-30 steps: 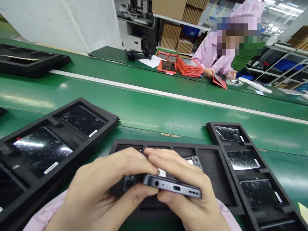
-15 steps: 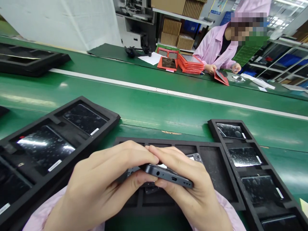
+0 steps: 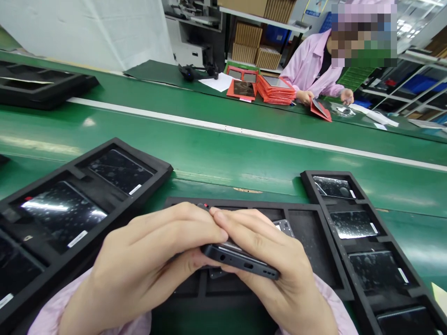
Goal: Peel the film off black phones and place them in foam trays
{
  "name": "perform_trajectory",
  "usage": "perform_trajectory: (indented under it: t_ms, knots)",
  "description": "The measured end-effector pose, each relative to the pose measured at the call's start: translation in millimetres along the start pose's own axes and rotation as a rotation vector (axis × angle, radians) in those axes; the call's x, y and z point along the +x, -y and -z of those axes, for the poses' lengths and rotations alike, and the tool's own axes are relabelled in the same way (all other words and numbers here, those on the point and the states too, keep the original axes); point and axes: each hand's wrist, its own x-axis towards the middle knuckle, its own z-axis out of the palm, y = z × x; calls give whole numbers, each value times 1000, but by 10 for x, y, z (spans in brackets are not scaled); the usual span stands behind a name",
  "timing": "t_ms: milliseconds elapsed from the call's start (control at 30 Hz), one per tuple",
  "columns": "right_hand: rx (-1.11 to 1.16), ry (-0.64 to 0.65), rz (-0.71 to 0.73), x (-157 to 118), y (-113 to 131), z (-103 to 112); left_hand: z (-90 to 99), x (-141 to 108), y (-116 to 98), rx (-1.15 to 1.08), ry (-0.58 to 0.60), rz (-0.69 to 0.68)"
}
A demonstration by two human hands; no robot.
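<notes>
Hands [image 3: 157, 251] [image 3: 275, 253] round slim phone [image 3: 235, 261], matte blk tray [image 3: 314, 242]

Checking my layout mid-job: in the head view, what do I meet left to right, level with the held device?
Left black tray, left hand, dark device, right hand, middle black tray, right black tray.

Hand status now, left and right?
Left hand: closed, holding the smartphone together with the right.
Right hand: closed on the same smartphone, port edge facing the camera.
</notes>
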Motion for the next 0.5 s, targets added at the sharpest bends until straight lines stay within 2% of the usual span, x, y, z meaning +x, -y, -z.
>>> perform_trajectory:
  t_ms: [167,367,433,467,500]
  knots:
    - [-89,14,17,-9,16,6,13,73,14,17,33,-82]
    - [-334,56,81,-29,24,65,-24,98,61,-76,30,-75]
    - [-471,47,114,-63,26,167,-77,135,71,-196,-12,-8]
    - [-520,25,148,-87,11,235,-106,160,76,-310,-84,69]
    - [-555,26,186,-111,-23,305,-135,188,84,-423,-148,213]
